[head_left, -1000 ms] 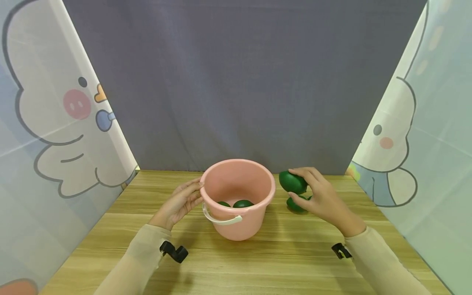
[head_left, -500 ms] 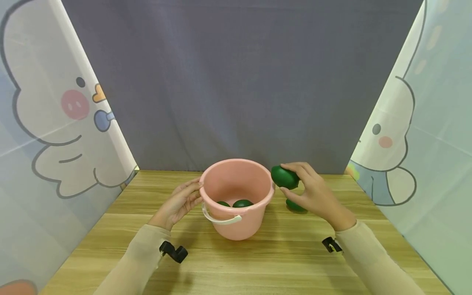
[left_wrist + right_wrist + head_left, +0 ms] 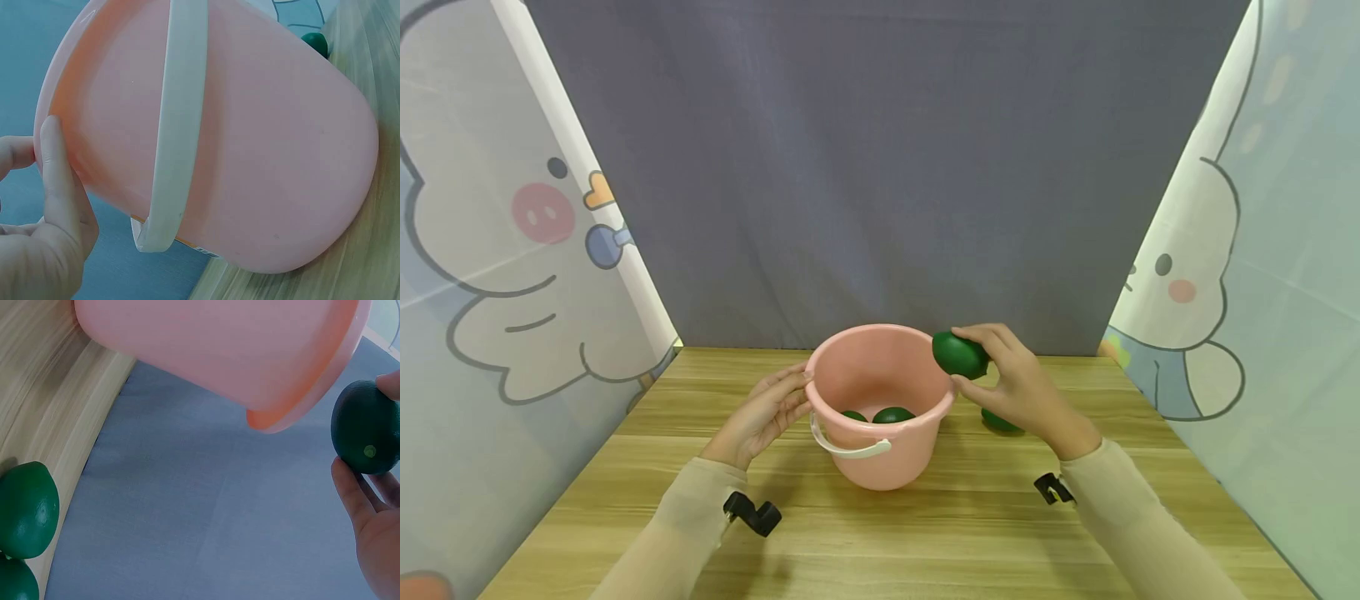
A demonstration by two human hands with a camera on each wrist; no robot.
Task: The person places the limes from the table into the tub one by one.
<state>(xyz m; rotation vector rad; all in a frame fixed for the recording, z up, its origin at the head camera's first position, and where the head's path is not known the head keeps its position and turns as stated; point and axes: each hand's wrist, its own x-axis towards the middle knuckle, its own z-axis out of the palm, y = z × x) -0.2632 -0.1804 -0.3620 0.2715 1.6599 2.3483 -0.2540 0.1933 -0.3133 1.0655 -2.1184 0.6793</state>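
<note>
A pink bucket (image 3: 887, 465) with a white handle (image 3: 857, 452) stands upright on the wooden table. My left hand (image 3: 769, 414) pinches its left rim; in the left wrist view the thumb (image 3: 55, 162) lies along the outside, just under the lip. My right hand (image 3: 1026, 392) holds a dark green oval fruit (image 3: 958, 356) between thumb and fingers, level with the bucket's right rim and overlapping it in the head view. A pale stem spot shows on that fruit in the right wrist view. Two similar green fruits, one of them this fruit (image 3: 893, 415), lie inside the bucket.
More green fruit lies right of the bucket: one fruit (image 3: 1000, 419) is partly behind my right hand, and the right wrist view shows two, an upper fruit (image 3: 26, 509) and a lower fruit (image 3: 15, 581). A grey curtain (image 3: 880, 167) hangs behind the table (image 3: 880, 550).
My right hand has carried the green fruit leftward and slightly up, from above the other fruit on the table to the bucket's right rim. The left hand and bucket stay in place.
</note>
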